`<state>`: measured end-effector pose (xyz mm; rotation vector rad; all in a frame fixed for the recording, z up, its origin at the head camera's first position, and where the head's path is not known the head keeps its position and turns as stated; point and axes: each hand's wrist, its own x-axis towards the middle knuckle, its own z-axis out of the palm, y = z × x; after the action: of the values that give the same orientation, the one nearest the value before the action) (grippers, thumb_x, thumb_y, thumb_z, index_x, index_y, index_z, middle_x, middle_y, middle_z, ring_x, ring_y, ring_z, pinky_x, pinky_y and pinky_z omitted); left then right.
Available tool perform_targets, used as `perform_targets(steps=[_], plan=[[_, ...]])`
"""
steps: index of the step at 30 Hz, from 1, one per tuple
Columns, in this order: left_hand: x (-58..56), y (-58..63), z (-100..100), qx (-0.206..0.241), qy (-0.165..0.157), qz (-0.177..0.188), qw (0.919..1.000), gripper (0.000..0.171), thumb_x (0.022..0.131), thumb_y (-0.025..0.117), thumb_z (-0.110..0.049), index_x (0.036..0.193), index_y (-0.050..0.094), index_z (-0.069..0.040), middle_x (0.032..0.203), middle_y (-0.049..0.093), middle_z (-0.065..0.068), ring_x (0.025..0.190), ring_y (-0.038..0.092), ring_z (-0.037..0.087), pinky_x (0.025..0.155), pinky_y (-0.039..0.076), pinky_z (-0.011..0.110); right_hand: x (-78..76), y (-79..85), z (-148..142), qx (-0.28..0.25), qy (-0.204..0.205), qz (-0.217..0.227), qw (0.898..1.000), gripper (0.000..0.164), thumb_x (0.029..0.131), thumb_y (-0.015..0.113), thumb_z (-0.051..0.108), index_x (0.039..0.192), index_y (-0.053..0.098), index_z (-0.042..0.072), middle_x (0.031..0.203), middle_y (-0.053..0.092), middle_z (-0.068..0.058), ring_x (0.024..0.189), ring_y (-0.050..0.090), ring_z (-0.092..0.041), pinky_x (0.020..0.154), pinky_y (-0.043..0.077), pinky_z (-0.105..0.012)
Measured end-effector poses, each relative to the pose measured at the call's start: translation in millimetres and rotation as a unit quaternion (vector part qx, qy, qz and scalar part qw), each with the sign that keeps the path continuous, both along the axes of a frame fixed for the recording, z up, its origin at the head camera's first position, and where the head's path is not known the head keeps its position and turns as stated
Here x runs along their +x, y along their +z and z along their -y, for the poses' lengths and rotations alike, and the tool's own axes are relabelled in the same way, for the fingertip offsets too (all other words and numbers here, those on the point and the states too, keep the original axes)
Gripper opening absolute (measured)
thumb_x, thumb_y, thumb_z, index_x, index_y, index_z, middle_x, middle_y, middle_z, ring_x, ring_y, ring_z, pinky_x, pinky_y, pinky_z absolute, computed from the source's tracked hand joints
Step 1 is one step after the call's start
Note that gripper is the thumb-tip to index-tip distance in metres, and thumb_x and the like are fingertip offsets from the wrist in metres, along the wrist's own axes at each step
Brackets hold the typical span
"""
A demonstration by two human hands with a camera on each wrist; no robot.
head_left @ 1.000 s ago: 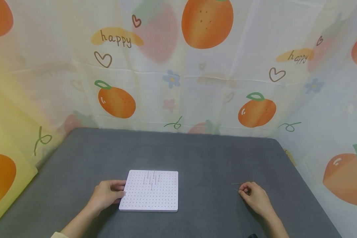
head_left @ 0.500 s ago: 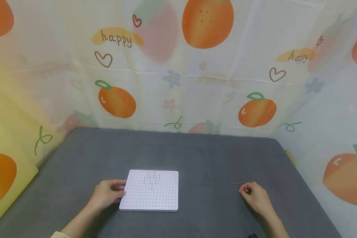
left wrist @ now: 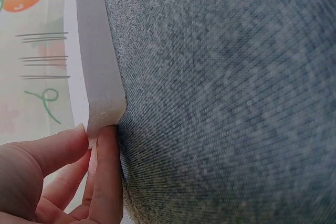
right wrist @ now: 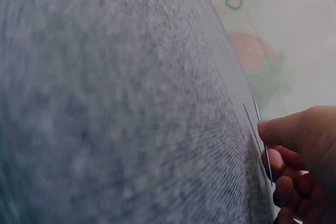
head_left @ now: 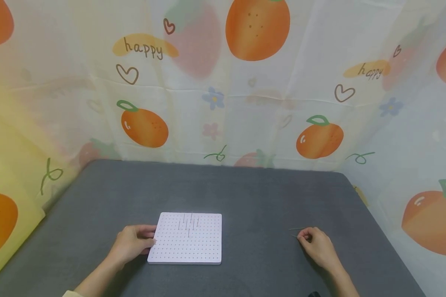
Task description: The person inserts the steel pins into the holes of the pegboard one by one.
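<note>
A white perforated board (head_left: 204, 247) lies on the table, left of centre. Several thin metal pins (head_left: 188, 233) stand upright in holes toward its far side. My left hand (head_left: 130, 243) grips the board's left edge, the thumb on top and fingers below, as the left wrist view shows at the board's corner (left wrist: 105, 108). Well to the right, my right hand (head_left: 317, 246) is low at the table, pinching a thin metal pin (right wrist: 269, 163) between thumb and finger. A second thin pin (head_left: 295, 229) is just beside the fingertips; whether they touch it I cannot tell.
Dark grey cloth covers the table (head_left: 252, 264). A fruit-patterned curtain (head_left: 267, 123) hangs behind and along both sides. Part of a small black object (head_left: 314, 294) shows at the bottom edge, near the right forearm.
</note>
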<state>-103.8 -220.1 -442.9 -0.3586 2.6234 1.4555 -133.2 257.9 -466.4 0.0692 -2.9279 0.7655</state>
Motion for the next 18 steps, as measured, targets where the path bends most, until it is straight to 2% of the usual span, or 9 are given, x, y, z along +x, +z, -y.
perform_targets(steps=[8,16,18], plan=[[-0.1,-0.6,0.3,-0.003,-0.006,-0.004,1.0000,0.040,0.074,0.066,0.005,0.113,0.061,0.006,0.090,0.067,0.014,0.075,0.063,0.019,0.061,0.057,0.035,-0.2,6.5,11.3,-0.023,0.003,0.013,1.000,0.004,0.082,0.067,0.013,0.081,0.063,0.011,0.073,0.058,0.002,0.061,0.046,-0.008,0.056,0.039,-0.024],[0.8,0.0,0.1,0.002,-0.005,-0.004,1.0000,0.040,0.074,0.067,0.004,0.114,0.061,0.006,0.091,0.067,0.013,0.075,0.063,0.018,0.061,0.057,0.034,-0.9,13.1,25.6,-0.052,0.028,-0.015,0.998,0.008,0.084,0.065,0.016,0.085,0.062,0.009,0.072,0.059,0.005,0.061,0.044,-0.006,0.056,0.038,-0.023],[0.7,0.1,0.2,0.002,-0.006,-0.005,1.0000,0.040,0.074,0.067,0.003,0.114,0.061,0.006,0.091,0.066,0.012,0.074,0.063,0.018,0.061,0.057,0.034,-1.2,14.6,29.1,-0.061,0.036,-0.016,0.997,0.004,0.085,0.064,0.014,0.087,0.063,0.010,0.074,0.061,0.005,0.062,0.045,-0.006,0.056,0.038,-0.022]])
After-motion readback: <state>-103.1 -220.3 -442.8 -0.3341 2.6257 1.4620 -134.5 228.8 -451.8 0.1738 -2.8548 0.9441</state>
